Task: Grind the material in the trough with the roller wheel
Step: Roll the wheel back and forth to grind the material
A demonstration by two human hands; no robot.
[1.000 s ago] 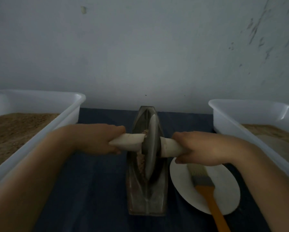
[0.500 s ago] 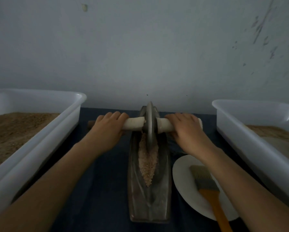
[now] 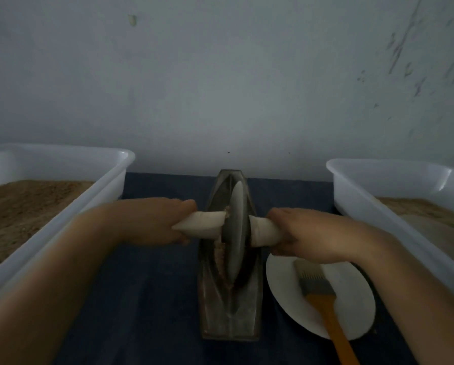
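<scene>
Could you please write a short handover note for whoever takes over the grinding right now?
Left hand grips the left handle; right hand grips the right handle.
The wheel stands upright in the trough, about mid-length.
Brownish material shows beside the wheel, still coarse: grinding is under way, not finished.
A brush lies on the plate to the right; tubs of powder stand at both sides.
Left to do: keep rolling.

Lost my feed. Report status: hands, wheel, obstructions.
Left hand and right hand grip the white axle handles. Grey metal roller wheel sits mid grey metal trough, on the brownish material. Nothing blocks its track.
</scene>
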